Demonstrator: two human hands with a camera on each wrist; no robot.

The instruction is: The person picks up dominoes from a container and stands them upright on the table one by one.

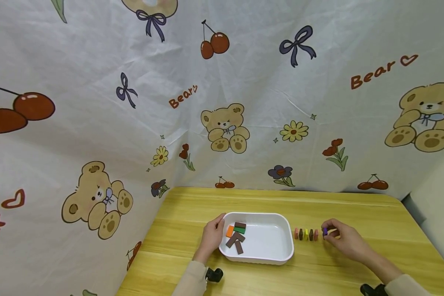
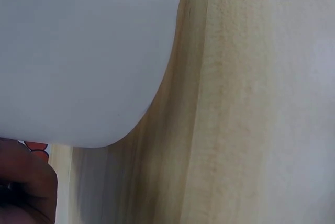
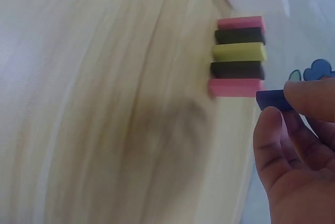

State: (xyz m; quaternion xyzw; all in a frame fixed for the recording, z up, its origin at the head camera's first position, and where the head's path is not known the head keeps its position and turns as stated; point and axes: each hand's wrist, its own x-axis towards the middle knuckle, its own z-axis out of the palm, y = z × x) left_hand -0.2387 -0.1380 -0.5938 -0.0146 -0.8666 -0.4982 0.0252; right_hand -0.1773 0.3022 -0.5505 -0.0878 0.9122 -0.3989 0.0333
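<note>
The right hand (image 1: 345, 240) rests on the tabletop (image 1: 355, 209) to the right of the white tray (image 1: 274, 255), its fingers (image 3: 309, 96) pinched on a small purple block (image 1: 324, 232). In the right wrist view the block (image 3: 272, 100) sticks out from between the forefinger above and the thumb below, with only its near end showing. It is held just beside the right end of a row of blocks (image 1: 306, 234), close to the last pink one (image 3: 235, 87) but not plainly touching it.

The row lies between the tray and the right hand, just off the tray's right wall. Its five pieces lie side by side: pink, dark, yellow, dark, pink.

The left hand (image 1: 211, 238) lies against the tray's left end, fingers curled over its rim and the thumb at the outer wall, gripping it. The left wrist view shows only the tray's white wall (image 2: 78, 62) close up, above the wooden top.

Inside the tray, at its left end, lie an orange block (image 1: 230, 231), a green block (image 1: 239, 230) and several brown blocks (image 1: 237, 241), some touching one another.
</note>
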